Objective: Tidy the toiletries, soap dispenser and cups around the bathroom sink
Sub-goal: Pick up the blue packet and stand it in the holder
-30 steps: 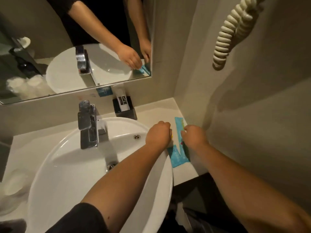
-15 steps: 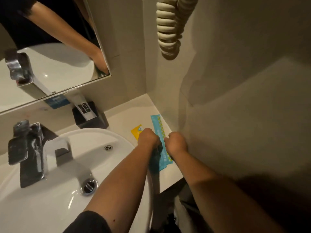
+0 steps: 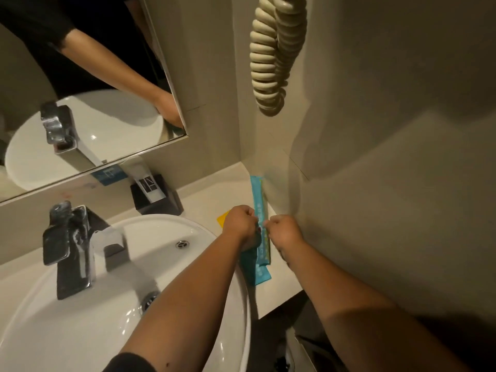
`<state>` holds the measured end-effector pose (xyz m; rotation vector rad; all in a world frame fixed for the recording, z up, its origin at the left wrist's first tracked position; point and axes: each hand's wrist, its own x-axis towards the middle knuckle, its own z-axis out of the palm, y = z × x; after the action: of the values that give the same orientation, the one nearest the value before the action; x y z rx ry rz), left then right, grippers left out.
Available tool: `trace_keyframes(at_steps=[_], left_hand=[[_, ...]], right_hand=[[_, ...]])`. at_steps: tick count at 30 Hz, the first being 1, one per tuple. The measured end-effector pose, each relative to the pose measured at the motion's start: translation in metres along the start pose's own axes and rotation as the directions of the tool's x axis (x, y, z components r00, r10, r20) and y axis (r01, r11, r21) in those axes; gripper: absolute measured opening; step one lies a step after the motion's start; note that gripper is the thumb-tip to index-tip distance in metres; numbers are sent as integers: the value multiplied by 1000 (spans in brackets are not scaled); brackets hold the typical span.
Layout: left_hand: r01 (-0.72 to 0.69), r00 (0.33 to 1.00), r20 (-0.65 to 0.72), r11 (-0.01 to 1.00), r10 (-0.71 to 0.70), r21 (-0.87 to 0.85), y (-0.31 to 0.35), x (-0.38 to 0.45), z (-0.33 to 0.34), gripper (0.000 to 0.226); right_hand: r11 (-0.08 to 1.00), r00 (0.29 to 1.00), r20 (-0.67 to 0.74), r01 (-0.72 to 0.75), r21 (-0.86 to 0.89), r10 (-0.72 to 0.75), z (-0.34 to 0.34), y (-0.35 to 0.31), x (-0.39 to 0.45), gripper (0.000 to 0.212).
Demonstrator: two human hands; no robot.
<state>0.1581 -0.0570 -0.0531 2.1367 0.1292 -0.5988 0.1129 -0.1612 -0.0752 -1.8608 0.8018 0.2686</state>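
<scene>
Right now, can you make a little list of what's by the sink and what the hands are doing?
place: bathroom counter beside a round white sink
left hand: fingers closed on the blue packets
right hand: fingers closed on the same packets, close to the wall
blue packets: long, lying along the side wall
yellow packet: flat on the counter, mostly hidden behind the left hand
black holder: behind the sink, white tube standing in it
tap: shiny metal, no water visible
coiled cord: hanging on the wall above

Chrome faucet at 9 o'clock; mirror at 11; coiled beige cord hanging at 1, near corner wall.
</scene>
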Motion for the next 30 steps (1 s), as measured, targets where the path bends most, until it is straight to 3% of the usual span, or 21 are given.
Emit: trace_keyframes(at_steps=[7,13,18,22,26,30], left_hand=[[-84,991,-113,987,69,-140,11,-22,-61,23],[-104,928,-369,983,40,-154,0,-32,-135,14],[-162,819,-572,974,43,-159,-11,-32,-190,13],[-185,728,-684,973,39,-141,-9,-24,-215,14],[-173,688,-725,977,26,-128,-9,-10,-224,12],[-96,696,-717,986,-33,-139,-24,5,-219,13]], right_hand=[[961,977,77,181,210,-201,-5,-55,-21,18],[901,881,189,431,55,-433,40,-129,-31,21],[807,779,269,591,-10,-567,88,-185,-33,14],[718,704,257,694,-51,-663,113,-217,-28,17],[711,703,240,700,-69,-670,129,-228,-18,21],[719,718,268,686,-113,-643,143,-220,-6,18]])
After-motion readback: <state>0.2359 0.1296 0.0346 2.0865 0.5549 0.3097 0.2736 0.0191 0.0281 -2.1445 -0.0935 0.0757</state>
